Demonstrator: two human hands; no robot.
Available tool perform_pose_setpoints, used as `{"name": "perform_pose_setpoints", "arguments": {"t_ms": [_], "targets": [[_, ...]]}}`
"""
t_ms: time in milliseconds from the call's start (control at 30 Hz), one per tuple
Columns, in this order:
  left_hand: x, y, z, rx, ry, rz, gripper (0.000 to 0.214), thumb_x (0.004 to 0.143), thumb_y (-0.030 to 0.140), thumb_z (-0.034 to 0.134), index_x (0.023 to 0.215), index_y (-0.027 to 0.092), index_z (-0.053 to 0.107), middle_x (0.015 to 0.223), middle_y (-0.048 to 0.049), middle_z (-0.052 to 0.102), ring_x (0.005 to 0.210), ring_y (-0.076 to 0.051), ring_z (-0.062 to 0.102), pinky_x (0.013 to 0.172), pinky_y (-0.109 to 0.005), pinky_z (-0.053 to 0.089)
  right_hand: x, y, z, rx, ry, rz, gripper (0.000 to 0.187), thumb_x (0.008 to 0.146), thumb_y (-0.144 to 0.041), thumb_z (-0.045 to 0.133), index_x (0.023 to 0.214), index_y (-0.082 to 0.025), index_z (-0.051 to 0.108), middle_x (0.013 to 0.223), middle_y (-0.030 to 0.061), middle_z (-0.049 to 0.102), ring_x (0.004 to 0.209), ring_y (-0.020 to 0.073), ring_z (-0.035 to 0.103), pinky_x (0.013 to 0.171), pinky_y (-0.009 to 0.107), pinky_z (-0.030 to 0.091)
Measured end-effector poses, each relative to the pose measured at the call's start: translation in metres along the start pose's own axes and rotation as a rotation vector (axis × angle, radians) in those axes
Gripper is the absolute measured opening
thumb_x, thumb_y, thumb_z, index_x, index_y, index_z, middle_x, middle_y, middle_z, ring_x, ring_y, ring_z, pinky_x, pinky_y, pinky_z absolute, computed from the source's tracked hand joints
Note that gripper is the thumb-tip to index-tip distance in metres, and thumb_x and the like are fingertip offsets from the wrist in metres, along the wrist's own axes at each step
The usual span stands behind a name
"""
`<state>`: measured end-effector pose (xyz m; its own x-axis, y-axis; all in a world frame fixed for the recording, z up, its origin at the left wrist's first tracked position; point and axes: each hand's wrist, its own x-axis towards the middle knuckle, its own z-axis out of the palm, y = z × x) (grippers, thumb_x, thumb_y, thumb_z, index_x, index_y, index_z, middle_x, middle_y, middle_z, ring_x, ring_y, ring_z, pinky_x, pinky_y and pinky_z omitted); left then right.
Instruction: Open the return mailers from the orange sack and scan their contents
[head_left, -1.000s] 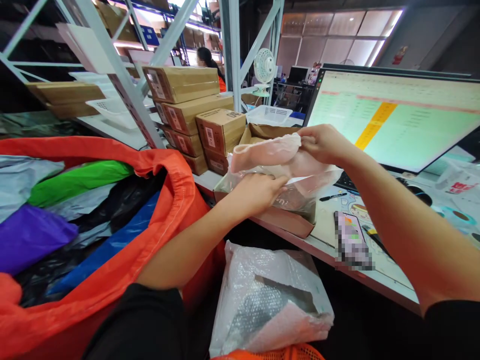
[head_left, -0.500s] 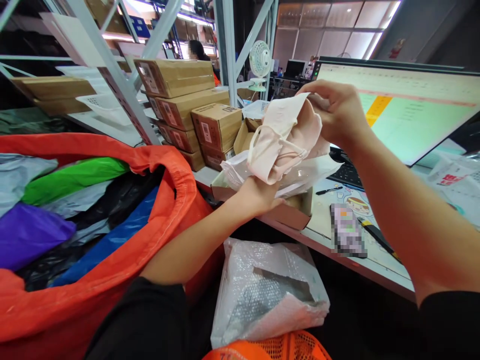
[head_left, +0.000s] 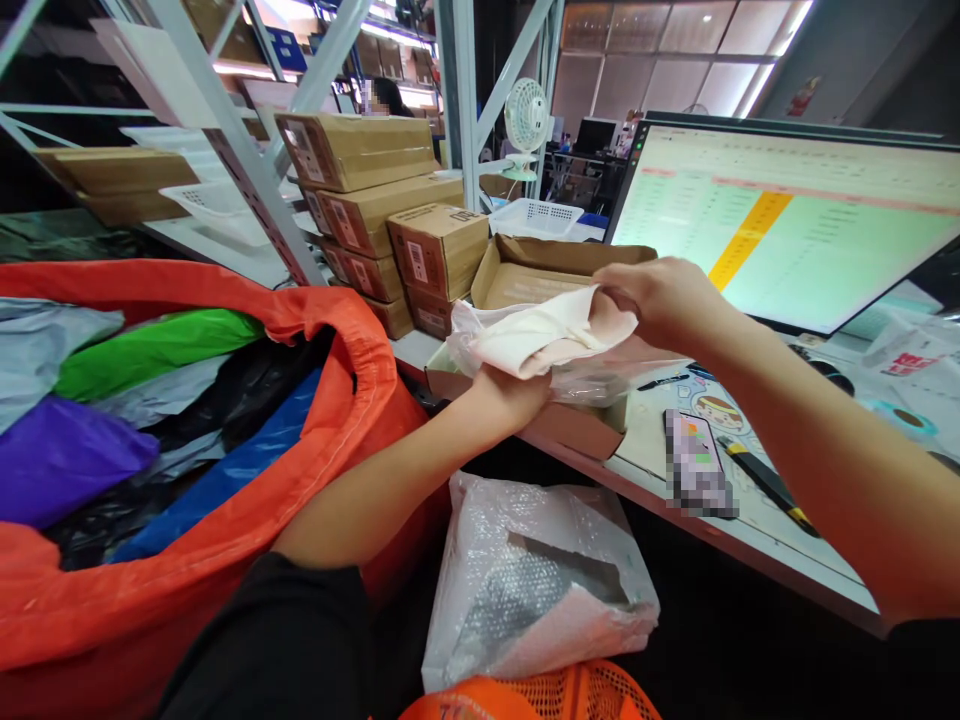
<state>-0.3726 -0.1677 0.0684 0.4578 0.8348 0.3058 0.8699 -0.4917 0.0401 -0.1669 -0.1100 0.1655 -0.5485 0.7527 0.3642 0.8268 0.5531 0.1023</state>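
Observation:
My right hand (head_left: pixel 660 300) is closed on one end of a pale pink folded garment (head_left: pixel 536 340), held level over an open cardboard box (head_left: pixel 559 425) at the desk's near edge. My left hand (head_left: pixel 510 398) is curled under the garment's other end, gripping it together with a clear plastic bag (head_left: pixel 600 380) that hangs beneath. Both hands are just above the box.
A big orange sack (head_left: pixel 330 400) full of coloured mailer bags stands at left. Bubble wrap in a plastic bag (head_left: pixel 532 580) lies below the desk. A phone (head_left: pixel 697 465), a utility knife (head_left: pixel 761 485), a pen (head_left: pixel 664 381), a keyboard and a lit monitor (head_left: pixel 787 230) are on the desk. Stacked cartons (head_left: pixel 375 210) stand behind.
My right hand has come down from in front of the monitor, bringing the garment from a raised, hanging position to a folded, level one just above the box.

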Motion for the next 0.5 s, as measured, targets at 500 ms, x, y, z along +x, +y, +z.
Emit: {"name": "perform_pose_setpoints", "arguments": {"t_ms": [500], "targets": [[0.005,-0.008,0.003,0.126,-0.079,-0.023,0.037,0.105,0.042,0.062,0.114,0.010,0.079,0.115,-0.0208,0.079,0.111,-0.036,0.073,0.113,-0.056,0.040,-0.009,-0.020,0.025,0.240,-0.403,-0.178,0.062,0.081,-0.051,0.076,0.139,-0.031,0.067,0.128,0.0054,0.077,0.105,0.0323,0.074,0.087,0.042,0.061]]}}
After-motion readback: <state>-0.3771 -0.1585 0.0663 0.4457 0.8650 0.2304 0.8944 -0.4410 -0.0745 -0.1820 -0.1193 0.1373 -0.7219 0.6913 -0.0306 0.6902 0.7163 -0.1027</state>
